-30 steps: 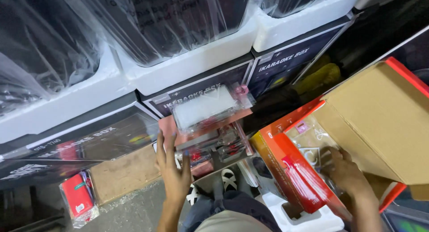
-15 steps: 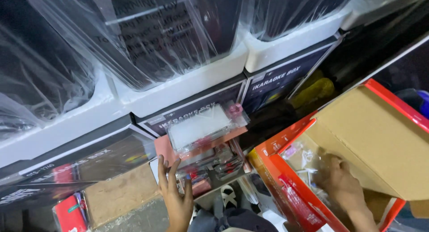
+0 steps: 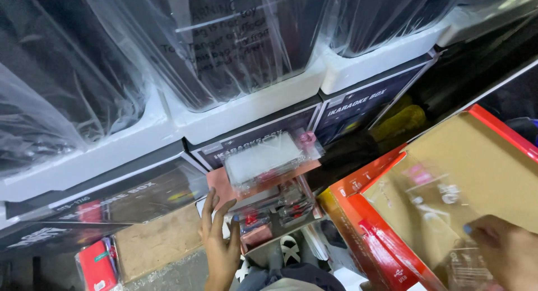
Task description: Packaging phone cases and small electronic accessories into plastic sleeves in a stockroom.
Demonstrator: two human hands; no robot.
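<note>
Clear-wrapped pink packets [image 3: 269,182] are steadied by the spread left hand [image 3: 219,243] beside the red carton [image 3: 448,196]; plastic packets [image 3: 471,263] are gripped by the right hand [image 3: 504,252]; bagged black boxes [image 3: 213,56] are stacked behind.

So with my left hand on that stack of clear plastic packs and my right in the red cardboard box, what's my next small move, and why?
Probably steady the stack of clear plastic packs with the left hand: it sits tilted, touched only at its edge, while the right hand rests on a clear bag inside the open red cardboard box.
</note>
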